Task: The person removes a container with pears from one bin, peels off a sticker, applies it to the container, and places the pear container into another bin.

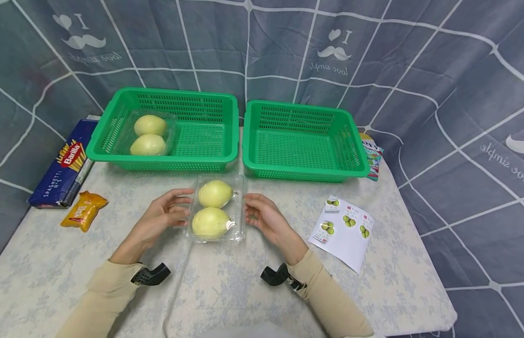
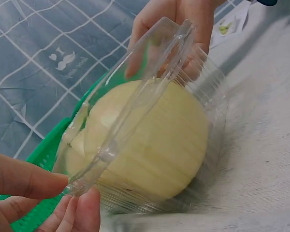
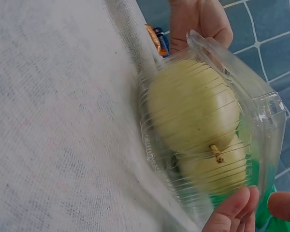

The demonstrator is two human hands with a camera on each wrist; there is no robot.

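Note:
A clear plastic clamshell box (image 1: 239,206) with two pale yellow melons (image 1: 215,194) inside stands on the table between the hands. At the box's left side is the left hand (image 1: 158,217); its thumb and fingers pinch the rim corner in the left wrist view. On the opposite side, the right hand (image 1: 272,223) touches the box wall with its fingertips, while its thumb (image 3: 284,207) stands apart from the rim. Seen from the wrists, the lid (image 2: 135,106) lies over the melons; whether its edge is fully fastened I cannot tell.
A green basket (image 1: 164,162) at the back left holds another box of two melons (image 1: 148,144). Beside it stands a second green basket (image 1: 304,174). A spaghetti box (image 1: 61,173) and orange packet (image 1: 84,210) lie left; a sticker sheet (image 1: 348,239) and colourful packet (image 1: 373,159) lie right.

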